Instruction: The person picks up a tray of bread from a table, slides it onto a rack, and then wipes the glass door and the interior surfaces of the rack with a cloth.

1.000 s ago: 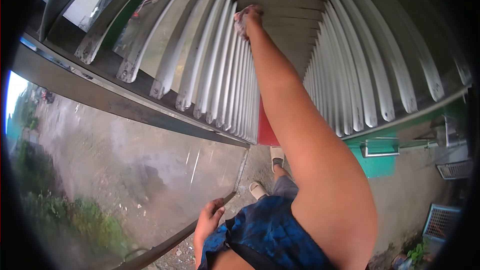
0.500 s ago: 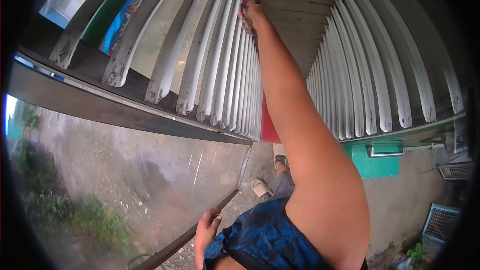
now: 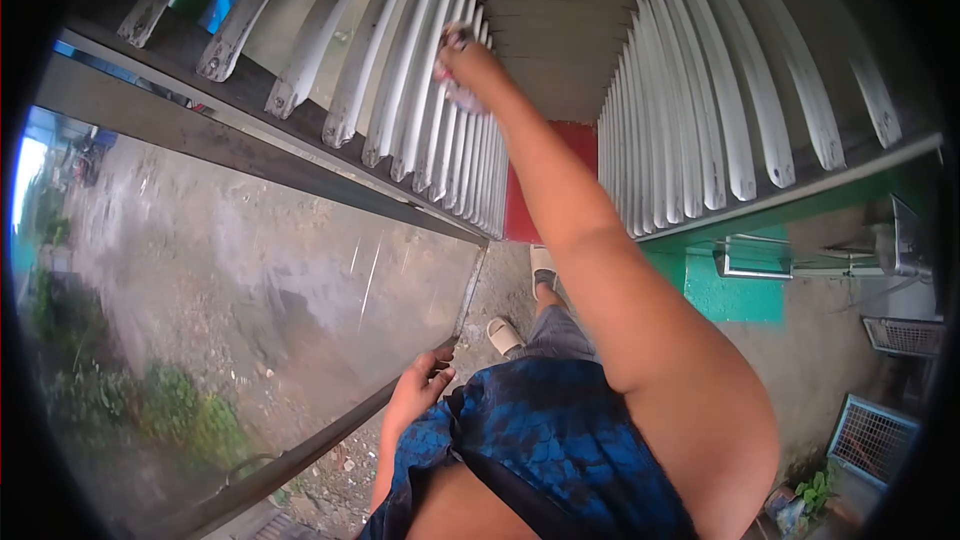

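Note:
My right hand (image 3: pixel 462 62) is raised high and shut on a small cloth (image 3: pixel 458 92), pressed against the edges of the white louvre slats (image 3: pixel 420 90) of an open window. My left hand (image 3: pixel 420 388) hangs low by my hip, fingers loosely apart, touching the lower edge of a large dusty glass pane (image 3: pixel 300 310). The pane reflects the ground outside. My blue patterned top and my two feet in pale sandals (image 3: pixel 505 335) show below.
A second bank of white louvre slats (image 3: pixel 720 110) stands to the right, with a wooden board between the two banks. A green wall (image 3: pixel 735 295), a red panel (image 3: pixel 520 210) and wire cages (image 3: pixel 870 435) lie below right. Plants grow at lower left.
My right hand has moved down and to the left along the slats with the cloth. The view has tilted. My left hand stays at the pane's edge.

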The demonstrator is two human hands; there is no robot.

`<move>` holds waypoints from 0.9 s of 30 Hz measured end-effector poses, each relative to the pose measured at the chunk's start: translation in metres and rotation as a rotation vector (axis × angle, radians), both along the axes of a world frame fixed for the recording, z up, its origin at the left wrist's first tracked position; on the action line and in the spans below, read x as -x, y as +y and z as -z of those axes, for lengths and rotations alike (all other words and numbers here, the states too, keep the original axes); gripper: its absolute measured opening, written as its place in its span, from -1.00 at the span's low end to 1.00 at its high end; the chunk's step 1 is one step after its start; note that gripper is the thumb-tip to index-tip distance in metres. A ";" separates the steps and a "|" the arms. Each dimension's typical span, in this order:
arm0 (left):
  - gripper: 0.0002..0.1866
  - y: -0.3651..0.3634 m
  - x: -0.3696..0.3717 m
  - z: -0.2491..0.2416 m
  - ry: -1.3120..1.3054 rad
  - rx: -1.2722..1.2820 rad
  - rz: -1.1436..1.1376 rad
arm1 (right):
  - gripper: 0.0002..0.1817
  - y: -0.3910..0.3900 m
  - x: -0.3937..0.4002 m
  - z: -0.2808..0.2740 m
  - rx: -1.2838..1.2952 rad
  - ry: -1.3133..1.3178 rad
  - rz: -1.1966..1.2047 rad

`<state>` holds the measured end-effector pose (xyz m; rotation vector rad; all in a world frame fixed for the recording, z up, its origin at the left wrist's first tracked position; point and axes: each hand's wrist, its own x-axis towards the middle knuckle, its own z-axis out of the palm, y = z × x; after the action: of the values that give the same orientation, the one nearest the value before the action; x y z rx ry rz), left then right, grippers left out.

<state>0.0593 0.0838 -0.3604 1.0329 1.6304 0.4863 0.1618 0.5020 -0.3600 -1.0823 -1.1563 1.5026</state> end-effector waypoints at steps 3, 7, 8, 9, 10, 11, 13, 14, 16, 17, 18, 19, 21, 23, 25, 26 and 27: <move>-0.68 0.007 -0.008 -0.003 0.005 0.001 0.061 | -0.63 -0.041 0.001 0.033 -0.042 -0.245 -0.176; -0.67 0.010 -0.009 0.013 -0.043 -0.050 0.130 | -0.52 -0.121 -0.018 0.001 -0.084 -0.491 -0.316; -0.67 0.010 -0.012 0.012 -0.044 -0.053 0.134 | -0.49 -0.131 -0.025 -0.003 -0.098 -0.512 -0.384; -0.67 0.011 -0.013 0.010 -0.033 -0.050 0.142 | -0.44 -0.132 -0.035 -0.008 -0.110 -0.519 -0.488; -0.67 0.015 -0.013 0.008 -0.018 -0.052 0.150 | -0.44 -0.126 -0.048 -0.007 -0.121 -0.518 -0.480; -0.67 0.017 -0.011 0.006 -0.011 -0.067 0.152 | -0.52 -0.116 -0.062 -0.001 0.027 -0.237 -0.486; -0.67 0.017 -0.008 0.004 -0.015 -0.051 0.100 | -0.54 -0.079 -0.081 0.015 0.225 0.134 -0.302; -0.67 0.016 -0.008 0.002 -0.015 -0.056 0.095 | -0.50 -0.046 -0.087 0.023 0.279 0.221 -0.113; -0.67 0.017 -0.005 0.000 0.018 -0.036 0.045 | -0.50 0.025 -0.086 0.024 0.235 0.384 0.204; -0.68 0.015 -0.003 0.000 0.045 -0.006 0.045 | -0.49 0.065 -0.079 0.033 0.194 0.371 0.250; -0.68 0.011 -0.002 0.003 0.039 -0.002 -0.002 | -0.48 0.103 -0.068 0.045 0.149 0.361 0.296; -0.67 0.008 0.000 0.006 0.051 0.004 -0.018 | -0.48 0.132 -0.053 0.051 0.138 0.371 0.284; -0.66 0.002 0.003 0.013 0.060 0.005 -0.056 | -0.49 0.185 -0.019 0.060 0.194 0.224 0.337; -0.66 -0.002 0.007 0.017 0.039 0.035 -0.092 | -0.53 0.257 0.032 0.136 -0.203 -0.430 0.239; -0.66 -0.007 0.006 0.016 0.041 0.069 -0.109 | -0.64 0.259 0.031 0.133 -0.202 -0.538 0.233; -0.67 -0.006 0.005 0.011 0.039 0.056 -0.102 | -0.72 0.213 0.011 0.094 -0.017 -0.347 0.178; -0.67 -0.005 0.004 0.008 0.032 0.039 -0.093 | -0.79 0.178 0.003 0.069 0.073 -0.260 0.128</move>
<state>0.0555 0.0786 -0.3687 0.9435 1.7153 0.4996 0.1583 0.6804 -0.4286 -1.4072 -1.1897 1.3416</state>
